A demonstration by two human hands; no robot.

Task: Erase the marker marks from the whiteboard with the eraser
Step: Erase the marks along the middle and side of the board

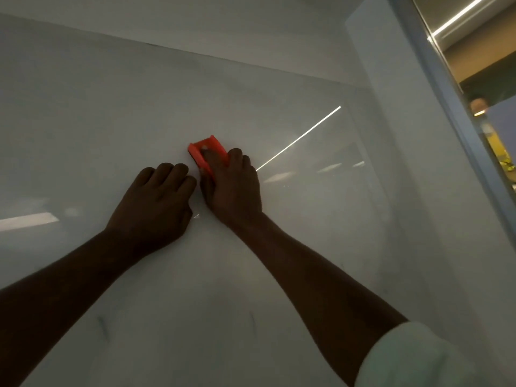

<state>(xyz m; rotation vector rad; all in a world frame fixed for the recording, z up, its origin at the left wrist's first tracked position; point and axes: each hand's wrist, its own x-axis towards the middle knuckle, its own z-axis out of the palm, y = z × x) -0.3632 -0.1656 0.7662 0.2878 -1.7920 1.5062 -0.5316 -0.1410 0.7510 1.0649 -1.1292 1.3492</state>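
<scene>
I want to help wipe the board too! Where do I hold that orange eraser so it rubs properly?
Hold the orange eraser by its plastic back, coming from below with fingers laid along it, as the right hand does. Its flat dark pad faces the whiteboard, so pressing on the back probably keeps it flush. The left hand rests beside it.

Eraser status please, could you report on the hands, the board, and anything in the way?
Right hand gripping the orange eraser, pressed on the whiteboard. Left hand curled, empty, resting beside it. Faint marker smudges left lower down. Nothing in the way.
</scene>
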